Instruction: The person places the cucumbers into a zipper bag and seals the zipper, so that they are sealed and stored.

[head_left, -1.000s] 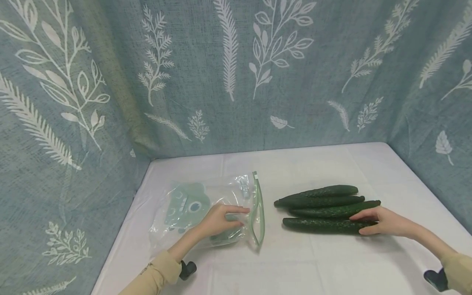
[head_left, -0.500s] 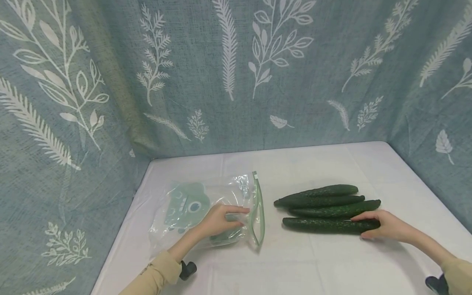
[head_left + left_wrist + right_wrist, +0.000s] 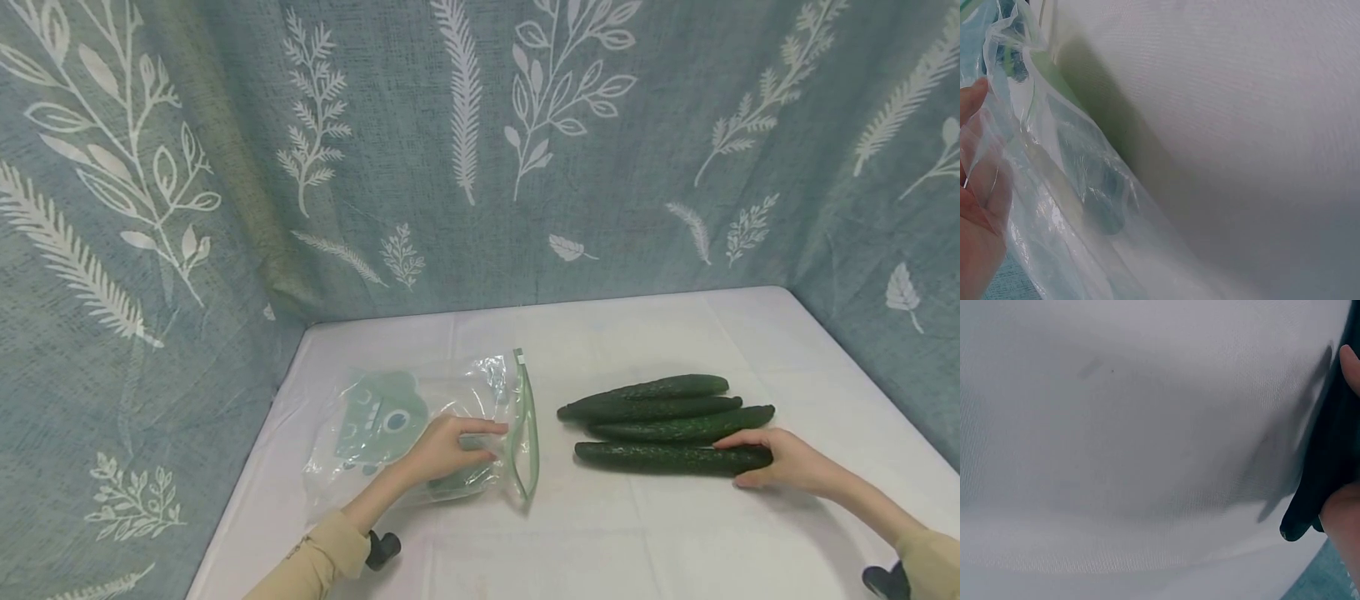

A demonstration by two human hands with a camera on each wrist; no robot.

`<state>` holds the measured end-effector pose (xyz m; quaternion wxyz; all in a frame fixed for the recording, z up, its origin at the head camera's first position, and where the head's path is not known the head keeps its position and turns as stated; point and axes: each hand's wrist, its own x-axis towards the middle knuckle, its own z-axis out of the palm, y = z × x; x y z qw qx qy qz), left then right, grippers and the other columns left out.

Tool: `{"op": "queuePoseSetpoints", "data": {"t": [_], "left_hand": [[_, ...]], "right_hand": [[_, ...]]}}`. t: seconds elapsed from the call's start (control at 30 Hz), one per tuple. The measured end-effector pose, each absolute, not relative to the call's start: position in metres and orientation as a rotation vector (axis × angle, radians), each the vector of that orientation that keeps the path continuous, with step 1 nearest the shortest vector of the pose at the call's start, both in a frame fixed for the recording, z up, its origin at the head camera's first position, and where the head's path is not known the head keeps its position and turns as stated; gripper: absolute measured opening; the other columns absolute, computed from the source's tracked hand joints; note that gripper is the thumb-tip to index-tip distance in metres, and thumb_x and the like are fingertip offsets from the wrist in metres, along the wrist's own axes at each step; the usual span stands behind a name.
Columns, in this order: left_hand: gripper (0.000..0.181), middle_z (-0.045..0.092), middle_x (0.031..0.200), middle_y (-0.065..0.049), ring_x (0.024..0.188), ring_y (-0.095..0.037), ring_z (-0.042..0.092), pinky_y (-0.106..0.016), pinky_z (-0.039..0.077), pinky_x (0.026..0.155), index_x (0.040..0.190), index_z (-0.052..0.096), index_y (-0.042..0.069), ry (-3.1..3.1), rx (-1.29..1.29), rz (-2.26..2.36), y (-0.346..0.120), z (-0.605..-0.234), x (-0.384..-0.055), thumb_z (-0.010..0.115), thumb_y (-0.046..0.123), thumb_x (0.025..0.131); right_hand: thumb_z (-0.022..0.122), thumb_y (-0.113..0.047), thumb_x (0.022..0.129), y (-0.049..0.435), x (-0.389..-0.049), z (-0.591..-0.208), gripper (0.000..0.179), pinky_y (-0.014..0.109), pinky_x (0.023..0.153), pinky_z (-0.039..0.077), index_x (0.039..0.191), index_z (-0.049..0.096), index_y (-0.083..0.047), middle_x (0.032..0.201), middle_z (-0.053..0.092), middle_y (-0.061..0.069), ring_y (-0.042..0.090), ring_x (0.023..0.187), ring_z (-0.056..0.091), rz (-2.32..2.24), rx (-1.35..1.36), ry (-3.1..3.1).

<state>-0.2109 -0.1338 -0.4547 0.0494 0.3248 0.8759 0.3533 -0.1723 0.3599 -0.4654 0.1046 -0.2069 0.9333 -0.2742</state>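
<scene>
A clear zip bag (image 3: pixel 465 392) with a green edge and a printed green cartoon figure lies on the left half of the table. My left hand (image 3: pixel 442 443) grips it near its mouth, thumb and fingers around the plastic. In the left wrist view, some fingers (image 3: pixel 991 181) show through the clear film. On the right, my right hand (image 3: pixel 787 460) holds the right end of the nearest cucumber (image 3: pixel 652 458). The right wrist view has that dark cucumber (image 3: pixel 1319 469) between thumb and fingers, its end jutting past the hand.
Several more cucumbers (image 3: pixel 652 408) lie side by side just behind the held one. The table (image 3: pixel 570 533) wears a white cloth. Blue-green curtains (image 3: pixel 420 150) with white leaf prints stand along its back and sides.
My right hand has shifted slightly right along the nearest cucumber toward its end, and its fingers now wrap that end. The left hand and the bag have stayed in place.
</scene>
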Motion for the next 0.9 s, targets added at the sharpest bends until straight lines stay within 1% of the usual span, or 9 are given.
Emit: {"op": "queuePoseSetpoints", "data": {"t": [0.1,0.23,0.3,0.37,0.43,0.57,0.7,0.9], "left_hand": [[0.038,0.068,0.118,0.003,0.111,-0.019,0.064,-0.038,0.053,0.095,0.117,0.068,0.019,2.666,0.988,1.076,-0.1341,-0.4541,-0.2105,0.074,0.017,0.08],[0.038,0.068,0.118,0.003,0.112,-0.02,0.064,-0.038,0.052,0.096,0.117,0.068,0.02,2.664,0.985,1.075,-0.1346,-0.4542,-0.2102,0.074,0.017,0.08],[0.038,0.068,0.119,0.003,0.112,-0.019,0.064,-0.038,0.052,0.096,0.117,0.068,0.02,2.664,0.983,1.078,-0.1348,-0.4544,-0.2102,0.075,0.017,0.08],[0.038,0.068,0.119,0.003,0.112,-0.019,0.064,-0.037,0.052,0.096,0.117,0.068,0.02,2.663,0.985,1.081,-0.135,-0.4549,-0.2102,0.075,0.018,0.08],[0.039,0.068,0.119,0.004,0.112,-0.019,0.064,-0.037,0.052,0.096,0.118,0.068,0.019,2.66,0.981,1.09,-0.135,-0.4551,-0.2101,0.075,0.018,0.08],[0.04,0.068,0.119,0.004,0.112,-0.019,0.064,-0.037,0.053,0.096,0.118,0.068,0.02,2.665,0.967,1.1,-0.1352,-0.4547,-0.2097,0.075,0.019,0.079],[0.04,0.068,0.118,0.004,0.112,-0.019,0.064,-0.036,0.053,0.095,0.118,0.068,0.02,2.671,0.969,1.106,-0.1357,-0.4542,-0.2091,0.076,0.019,0.079],[0.039,0.068,0.119,0.004,0.112,-0.019,0.064,-0.035,0.053,0.095,0.117,0.068,0.019,2.669,0.977,1.106,-0.136,-0.4527,-0.2081,0.075,0.018,0.079]], "right_hand": [[0.079,-0.036,0.072,0.3585,-0.1712,-0.4643,0.05,0.03,0.081,0.055,0.113,0.067,-0.011,0.114,0.067,0.013,-0.003,0.103,0.056,-0.81,-0.579,2.753],[0.079,-0.035,0.072,0.3572,-0.1697,-0.4629,0.05,0.026,0.08,0.053,0.114,0.067,-0.01,0.115,0.067,0.014,0.003,0.103,0.059,-0.808,-0.545,2.752],[0.079,-0.035,0.072,0.357,-0.1692,-0.4624,0.051,0.024,0.079,0.053,0.114,0.067,-0.01,0.115,0.067,0.015,0.004,0.103,0.059,-0.809,-0.53,2.75],[0.079,-0.035,0.073,0.3573,-0.1688,-0.4628,0.051,0.023,0.077,0.053,0.114,0.067,-0.008,0.115,0.067,0.016,0.002,0.102,0.059,-0.814,-0.542,2.744],[0.079,-0.034,0.073,0.358,-0.1689,-0.4638,0.051,0.02,0.076,0.051,0.114,0.067,-0.008,0.115,0.067,0.017,-0.005,0.1,0.055,-0.831,-0.546,2.737],[0.079,-0.029,0.074,0.3595,-0.17,-0.4669,0.049,0.018,0.073,0.051,0.114,0.066,-0.004,0.113,0.067,0.02,-0.013,0.098,0.051,-0.891,-0.588,2.714],[0.078,-0.028,0.075,0.3603,-0.1708,-0.4676,0.049,0.018,0.071,0.051,0.114,0.066,-0.002,0.112,0.066,0.022,-0.014,0.097,0.051,-0.917,-0.612,2.702],[0.078,-0.029,0.075,0.36,-0.1704,-0.467,0.05,0.018,0.073,0.051,0.114,0.066,-0.002,0.112,0.067,0.022,-0.013,0.097,0.052,-0.893,-0.588,2.714]]}}
